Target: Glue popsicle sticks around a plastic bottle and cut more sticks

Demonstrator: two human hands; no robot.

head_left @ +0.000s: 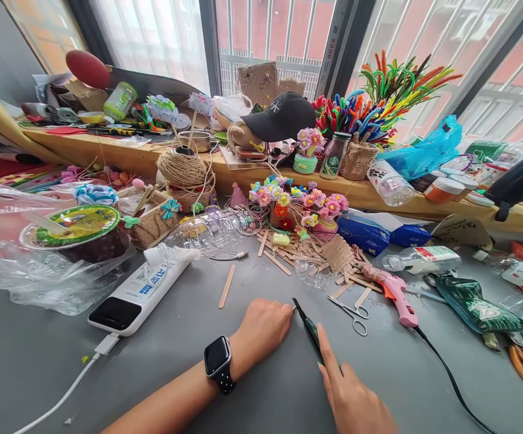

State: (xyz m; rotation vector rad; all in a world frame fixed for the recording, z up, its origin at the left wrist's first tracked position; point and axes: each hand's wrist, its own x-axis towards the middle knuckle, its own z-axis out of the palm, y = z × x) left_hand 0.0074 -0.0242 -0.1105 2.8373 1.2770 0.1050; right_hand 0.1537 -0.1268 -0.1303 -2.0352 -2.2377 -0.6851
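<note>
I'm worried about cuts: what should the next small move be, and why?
Probably ease the left hand slightly away from the knife before any pressing: the right hand holds it with its tip close beside the left fingers.

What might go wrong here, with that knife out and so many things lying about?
The knife in the right hand has its tip close to the left hand, so a slip might cut it.
The scissors lie just beyond the right hand; a careless sweep might catch them.
The glue gun lies near too. If it is hot, which I can't tell, brushing its nozzle might burn.
</note>
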